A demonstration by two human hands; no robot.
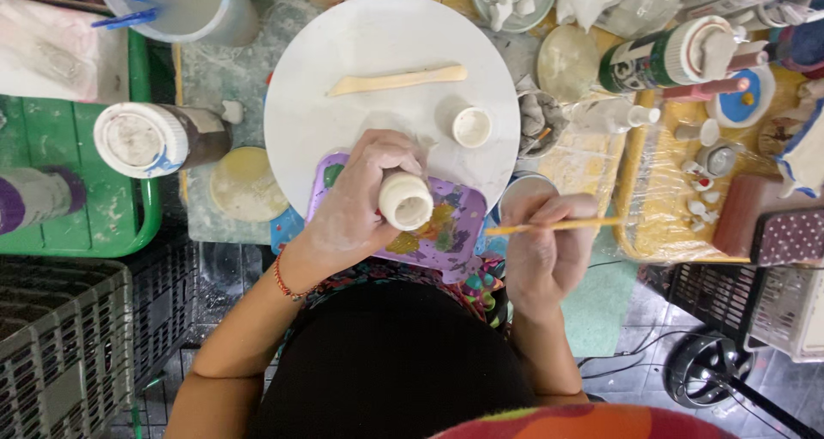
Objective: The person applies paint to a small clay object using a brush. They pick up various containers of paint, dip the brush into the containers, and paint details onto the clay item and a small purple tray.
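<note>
Your left hand has its fingers wrapped tight round a small cream clay pot, mouth up, right over the purple patterned tray. Your right hand pinches a thin yellow-handled brush, lying level. Further out, the white round board carries 1 little clay cup and 1 wooden modelling tool.
</note>
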